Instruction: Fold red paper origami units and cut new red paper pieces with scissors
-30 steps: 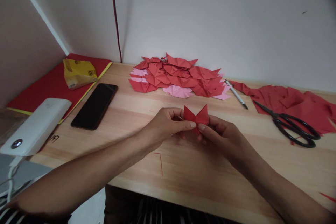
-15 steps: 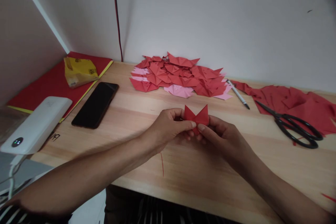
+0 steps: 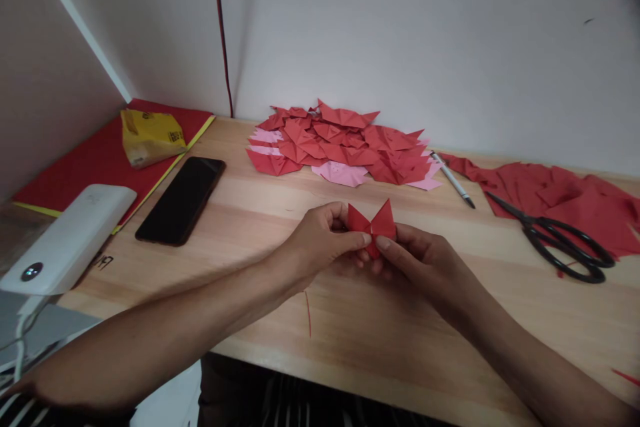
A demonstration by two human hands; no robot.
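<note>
At the middle of the bench [image 3: 380, 347], your left hand [image 3: 324, 240] and right hand [image 3: 425, 255] are pinching opposite sides of a small red folded paper [image 3: 383, 221], thumbs and fingers nearly closed on it. You are best pressing lightly and evenly, matching its two upright points about the middle line. At far left, a yellow packet [image 3: 153, 137] is lying on a red sheet [image 3: 75, 163], its contents not showing.
</note>
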